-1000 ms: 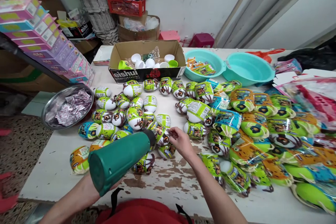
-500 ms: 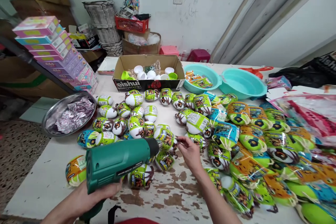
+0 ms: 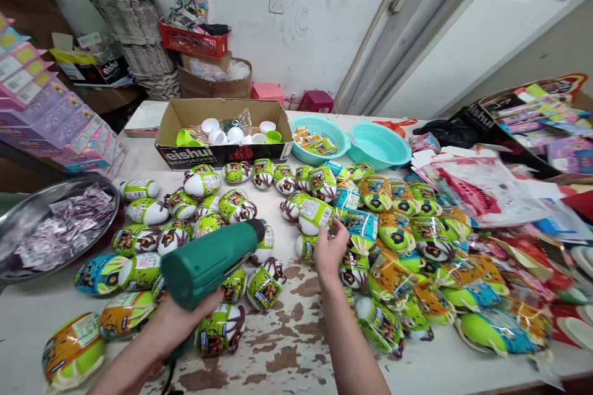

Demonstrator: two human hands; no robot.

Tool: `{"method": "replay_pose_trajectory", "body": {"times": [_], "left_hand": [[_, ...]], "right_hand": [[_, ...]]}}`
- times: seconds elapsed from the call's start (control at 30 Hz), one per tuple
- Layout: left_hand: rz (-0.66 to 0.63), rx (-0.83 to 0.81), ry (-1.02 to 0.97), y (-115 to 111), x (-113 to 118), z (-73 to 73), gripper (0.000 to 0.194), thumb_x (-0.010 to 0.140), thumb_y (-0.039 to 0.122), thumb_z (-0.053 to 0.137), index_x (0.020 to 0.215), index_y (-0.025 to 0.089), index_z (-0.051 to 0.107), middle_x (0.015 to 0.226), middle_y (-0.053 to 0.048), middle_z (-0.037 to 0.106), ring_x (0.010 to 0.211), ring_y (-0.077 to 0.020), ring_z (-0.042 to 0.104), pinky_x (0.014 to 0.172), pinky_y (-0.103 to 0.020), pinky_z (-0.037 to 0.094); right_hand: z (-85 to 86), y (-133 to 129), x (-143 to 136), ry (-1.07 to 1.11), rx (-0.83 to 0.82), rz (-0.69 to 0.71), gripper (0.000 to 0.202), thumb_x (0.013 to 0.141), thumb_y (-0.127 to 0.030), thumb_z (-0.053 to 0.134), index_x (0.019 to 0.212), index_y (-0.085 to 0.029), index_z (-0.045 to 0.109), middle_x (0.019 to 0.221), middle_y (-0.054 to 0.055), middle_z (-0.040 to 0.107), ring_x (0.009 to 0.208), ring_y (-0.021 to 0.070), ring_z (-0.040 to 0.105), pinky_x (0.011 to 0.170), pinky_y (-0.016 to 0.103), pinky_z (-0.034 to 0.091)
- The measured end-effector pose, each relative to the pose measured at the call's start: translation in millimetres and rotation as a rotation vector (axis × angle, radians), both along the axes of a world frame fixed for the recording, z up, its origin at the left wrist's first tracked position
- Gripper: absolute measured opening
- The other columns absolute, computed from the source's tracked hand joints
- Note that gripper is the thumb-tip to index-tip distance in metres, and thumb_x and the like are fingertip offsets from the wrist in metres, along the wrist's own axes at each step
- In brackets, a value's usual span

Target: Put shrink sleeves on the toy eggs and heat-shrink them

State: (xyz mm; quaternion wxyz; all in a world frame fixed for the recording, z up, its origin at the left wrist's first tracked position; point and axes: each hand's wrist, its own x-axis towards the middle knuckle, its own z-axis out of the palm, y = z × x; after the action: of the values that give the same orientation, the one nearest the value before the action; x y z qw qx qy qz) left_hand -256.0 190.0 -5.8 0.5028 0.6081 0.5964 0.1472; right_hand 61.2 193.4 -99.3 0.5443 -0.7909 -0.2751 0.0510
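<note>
My left hand (image 3: pixel 192 318) is wrapped round the handle of a green heat gun (image 3: pixel 210 259), its dark nozzle pointing right over the wrapped eggs. My right hand (image 3: pixel 331 247) has its bent fingertips on the end of a white plastic egg (image 3: pixel 315 216) in a green printed sleeve with a barcode. Part of the grip is hidden behind the fingers. Below the nozzle lies a green-sleeved egg (image 3: pixel 264 287) with brown markings. More such eggs are spread left of the gun, including an orange-sleeved egg (image 3: pixel 74 349) at the front left.
A metal bowl (image 3: pixel 113 197) of small sachets stands at the left. Behind the eggs are an open cardboard box (image 3: pixel 222 154) of egg halves and two turquoise basins (image 3: pixel 299 151), (image 3: pixel 405 160). Orange, blue and green wrapped eggs (image 3: pixel 391 274) are heaped at the right.
The view has swung to the right. My right hand has moved from the middle eggs to the barcoded egg on the right. The heat gun stays in my left hand.
</note>
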Motion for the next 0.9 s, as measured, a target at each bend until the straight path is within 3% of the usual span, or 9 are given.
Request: {"method": "replay_pose_trajectory", "body": {"times": [0.07,0.17,0.27,0.4,0.63,0.8,0.9], "left_hand": [[-0.138,-0.029,-0.075,12.1,43.2,2.0,0.026,0.067,0.045,0.060,0.065,0.019,0.062,0.066,-0.003,0.066,0.064,-0.0207,0.059,0.066,-0.032,0.053],[-0.347,0.015,-0.162,33.0,106.5,0.9,0.013,0.064,0.031,0.056,0.061,0.020,0.052,0.060,0.002,0.052,0.059,-0.0150,0.046,0.058,-0.027,0.044],[-0.400,0.098,-0.153,49.6,140.6,-5.1,0.010,0.062,0.027,0.055,0.061,0.019,0.048,0.060,0.004,0.045,0.061,-0.0137,0.041,0.057,-0.025,0.038],[-0.330,0.065,-0.082,62.1,137.0,-9.7,0.013,0.063,0.025,0.054,0.057,0.020,0.045,0.054,0.005,0.043,0.056,-0.0132,0.041,0.053,-0.024,0.034],[-0.292,0.007,-0.207,61.7,129.1,-12.2,0.010,0.064,0.023,0.058,0.060,0.019,0.049,0.054,0.006,0.049,0.053,-0.0127,0.045,0.052,-0.024,0.037],[-0.157,-0.147,-0.293,64.2,124.9,-13.2,0.012,0.064,0.027,0.062,0.067,0.017,0.055,0.051,0.005,0.050,0.048,-0.0135,0.048,0.051,-0.026,0.040],[-0.091,-0.145,-0.299,68.0,112.5,-6.3,0.016,0.065,0.030,0.065,0.069,0.017,0.057,0.052,0.004,0.054,0.049,-0.0143,0.051,0.051,-0.026,0.041]], "right_hand": [[-11.4,-22.3,22.3,0.013,-0.062,-0.086,0.042,0.077,-0.030,0.052,0.114,-0.011,0.054,0.110,0.016,0.055,0.096,0.0242,0.057,0.085,0.039,0.049],[-29.3,-45.9,38.2,0.010,-0.101,-0.066,0.040,0.075,-0.031,0.052,0.110,-0.011,0.055,0.108,0.016,0.057,0.094,0.0248,0.058,0.086,0.041,0.048],[-39.9,-53.7,40.8,0.050,-0.071,-0.007,0.040,0.076,-0.031,0.051,0.111,-0.012,0.055,0.108,0.016,0.059,0.096,0.0246,0.060,0.086,0.040,0.049],[-42.4,-46.8,41.9,0.089,-0.047,0.037,0.041,0.078,-0.032,0.051,0.114,-0.012,0.053,0.112,0.017,0.060,0.101,0.0248,0.060,0.088,0.041,0.049],[-36.1,-25.6,38.9,0.121,-0.084,0.073,0.052,0.078,-0.040,0.052,0.121,-0.010,0.049,0.117,0.019,0.058,0.105,0.0258,0.058,0.090,0.040,0.048],[-23.4,-2.0,21.6,-0.127,-0.382,0.038,0.078,0.069,-0.057,0.063,0.129,-0.011,0.045,0.117,0.022,0.059,0.111,0.0353,0.053,0.094,0.049,0.040],[-21.1,22.9,16.1,-0.181,-0.533,-0.034,0.093,0.062,-0.060,0.068,0.134,-0.009,0.039,0.114,0.024,0.060,0.108,0.0401,0.053,0.092,0.054,0.039]]}}
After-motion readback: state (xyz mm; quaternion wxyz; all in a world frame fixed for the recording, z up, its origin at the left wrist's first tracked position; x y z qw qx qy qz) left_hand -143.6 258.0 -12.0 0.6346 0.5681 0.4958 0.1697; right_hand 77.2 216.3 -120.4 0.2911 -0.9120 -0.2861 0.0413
